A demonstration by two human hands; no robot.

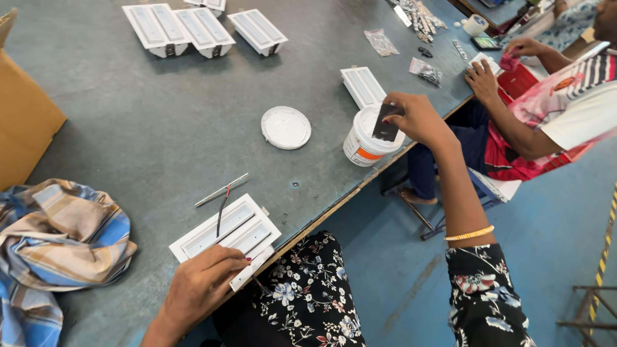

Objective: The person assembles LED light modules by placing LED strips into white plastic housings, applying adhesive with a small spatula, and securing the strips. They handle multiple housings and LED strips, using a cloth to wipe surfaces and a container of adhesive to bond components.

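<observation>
My left hand (200, 283) rests on the near corner of a white rectangular housing (222, 234) with two long slots, lying at the table's front edge. A red and black wire (222, 205) sticks out of it. My right hand (418, 119) is stretched out over a small white tub (363, 144) and holds a dark flat scraper (385, 123) with its lower edge dipped in the tub's mouth. The tub's round white lid (286, 127) lies on the table to the left of it.
Another white housing (362, 85) lies behind the tub and several more (205, 29) stand at the back. A checked cloth (54, 241) lies at left, with a cardboard box (22, 122) beyond it. A seated person (553, 109) works at right among small bags of parts (425, 69).
</observation>
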